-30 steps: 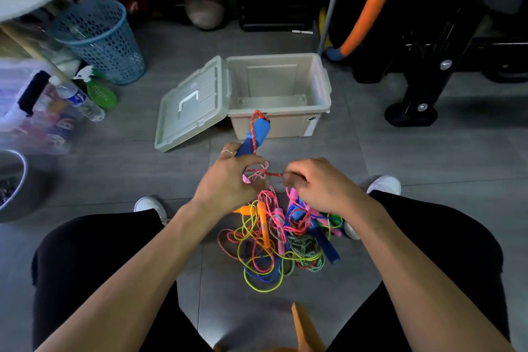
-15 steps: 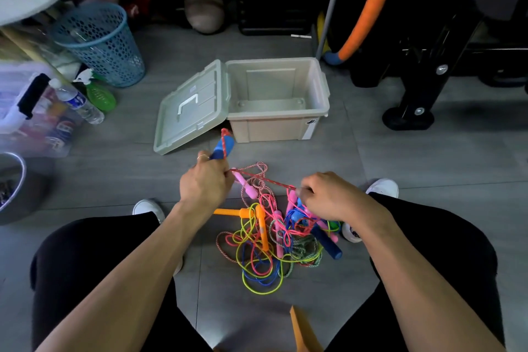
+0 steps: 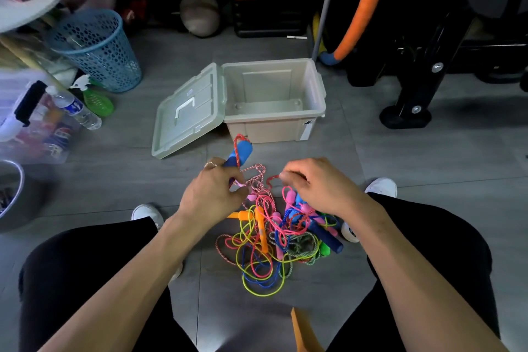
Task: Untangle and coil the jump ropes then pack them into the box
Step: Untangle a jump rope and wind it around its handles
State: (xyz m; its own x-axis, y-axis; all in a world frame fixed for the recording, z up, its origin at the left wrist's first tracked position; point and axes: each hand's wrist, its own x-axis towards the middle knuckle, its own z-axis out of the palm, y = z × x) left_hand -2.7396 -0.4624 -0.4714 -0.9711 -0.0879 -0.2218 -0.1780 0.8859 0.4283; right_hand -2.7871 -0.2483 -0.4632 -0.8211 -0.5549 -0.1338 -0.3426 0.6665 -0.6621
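Note:
A tangle of jump ropes point(image 3: 274, 240) in pink, yellow, blue, orange and green lies on the floor between my knees. My left hand point(image 3: 213, 194) grips a blue handle point(image 3: 240, 153) with red-and-white twisted rope point(image 3: 257, 177) looped round it. My right hand point(image 3: 314, 183) pinches a red loop of that rope just right of the left hand. An open beige box point(image 3: 314, 126) with nothing inside stands beyond the hands, its lid point(image 3: 188, 114) folded out to the left.
A blue mesh basket point(image 3: 98, 48), a water bottle point(image 3: 77, 110) and a clear storage bin point(image 3: 37, 128) sit at the left. Black exercise equipment point(image 3: 423, 71) and an orange-green foam tube point(image 3: 363, 6) stand at the right. A grey bowl point(image 3: 11, 194) is at the far left edge.
My right hand has lifted from the pile and moved towards the left hand, now pinching the red rope loop. The left hand with the blue handle has shifted slightly right.

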